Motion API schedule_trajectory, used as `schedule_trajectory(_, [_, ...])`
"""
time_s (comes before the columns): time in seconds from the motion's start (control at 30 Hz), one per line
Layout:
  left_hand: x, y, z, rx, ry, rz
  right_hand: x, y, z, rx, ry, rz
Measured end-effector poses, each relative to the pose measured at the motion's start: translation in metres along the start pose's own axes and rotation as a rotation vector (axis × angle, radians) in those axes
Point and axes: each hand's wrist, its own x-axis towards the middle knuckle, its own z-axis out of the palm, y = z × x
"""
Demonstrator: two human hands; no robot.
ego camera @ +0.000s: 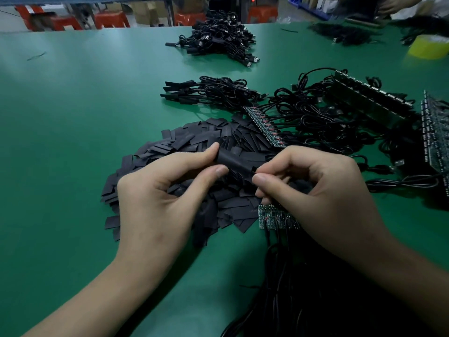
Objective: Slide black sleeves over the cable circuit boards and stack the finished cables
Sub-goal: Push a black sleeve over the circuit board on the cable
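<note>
Dark cables (291,288) trail off the table edge at 5 o'clock, running up to a short green strip of circuit boards (274,218) that lies just under the right hand (323,190).

At the centre both hands meet on one black sleeve (234,162):
- The left hand (155,198) pinches its left end between thumb and forefinger, with the other fingers loosely curled beneath.
- The right hand pinches the sleeve's right end with thumb and forefinger, and the rest of its fingers are tucked in tight. Whether a board is already inside the sleeve cannot be told.

Under the hands, and spreading toward 11 o'clock, lies a heap of flat loose sleeves (194,139) on the green table (73,105).

At 1 o'clock a longer board strip (266,127) with red-marked joints leads into tangled cables, and at 3 o'clock sit dark board panels (369,98).

The sleeved, finished cables (206,92) lie stacked at 12 o'clock, with a bigger pile (218,37) beyond them.

A yellow tape roll (428,47) sits at 2 o'clock, and red stools (111,19) stand past the far edge.

Faint print shows on one loose sleeve near the short strip — too small to read.
</note>
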Motion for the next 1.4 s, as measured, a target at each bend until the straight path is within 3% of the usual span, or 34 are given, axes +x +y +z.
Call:
schedule_trajectory(0.2, [-0.002, -0.011, 0.006, -0.087, -0.03, -0.08, 0.0, 0.0, 0.001, -0.02, 0.007, -0.003])
schedule_trajectory(0.3, [0.012, -0.029, 0.012, -0.179, -0.151, -0.399, 0.0, -0.001, 0.0, -0.021, -0.013, 0.001])
schedule_trajectory(0.37, [0.011, -0.027, 0.009, -0.321, -0.188, -0.381, 0.0, -0.002, 0.0, -0.095, -0.048, -0.041])
schedule_trajectory(0.53, [0.004, -0.008, 0.0, -0.589, -0.032, -0.341, 0.01, 0.002, -0.018, -0.354, -0.2, -0.061])
schedule_trajectory(0.67, [0.009, -0.008, -0.004, -0.635, 0.008, -0.396, 0.014, 0.001, -0.024, -0.551, -0.302, -0.106])
schedule_trajectory(0.87, [0.015, -0.013, -0.006, -0.561, -0.019, -0.357, 0.033, -0.017, -0.035, -0.56, -0.139, -0.032])
schedule_trajectory(1.07, [0.007, -0.012, -0.001, -0.417, -0.168, -0.188, 0.125, -0.023, -0.021, -1.011, -0.086, -0.215])
schedule_trajectory(1.2, [0.002, -0.011, 0.002, -0.263, -0.264, -0.105, 0.203, -0.007, 0.012, -1.148, -0.152, -0.272])
schedule_trajectory(1.4, [0.001, -0.014, 0.002, -0.16, -0.336, -0.063, 0.252, -0.001, 0.059, -1.271, -0.25, -0.189])
